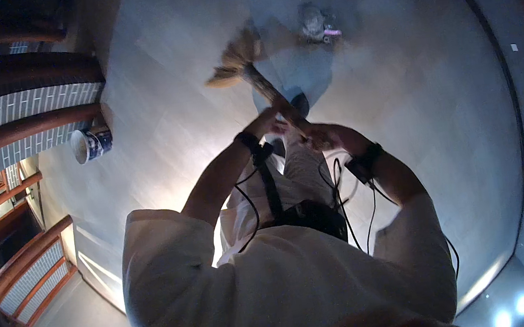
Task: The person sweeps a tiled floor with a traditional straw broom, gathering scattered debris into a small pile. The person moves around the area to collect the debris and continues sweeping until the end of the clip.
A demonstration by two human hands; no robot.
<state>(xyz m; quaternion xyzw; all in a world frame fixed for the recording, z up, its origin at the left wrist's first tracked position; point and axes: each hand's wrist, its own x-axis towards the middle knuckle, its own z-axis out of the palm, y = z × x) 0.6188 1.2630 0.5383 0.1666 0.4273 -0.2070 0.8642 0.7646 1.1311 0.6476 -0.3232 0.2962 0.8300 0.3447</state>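
Both of my hands grip the handle of a straw broom (258, 82). My left hand (276, 119) holds it just below the bound part, and my right hand (323, 136) is closed around the handle's near end. The broom slants away to the upper left, its bristles fanned out over the grey floor. Beyond it, to the right, a small heap of litter (314, 22) with a pink piece lies on the floor, within shadow. Black straps and cables hang about both of my wrists.
At the left a bucket (90, 144) lies or stands tilted in view beside a brick wall (26, 105) with reddish-brown round posts. A dark line curves along the floor at the right, with a small white square (514, 47) past it. Bright light falls from behind my body.
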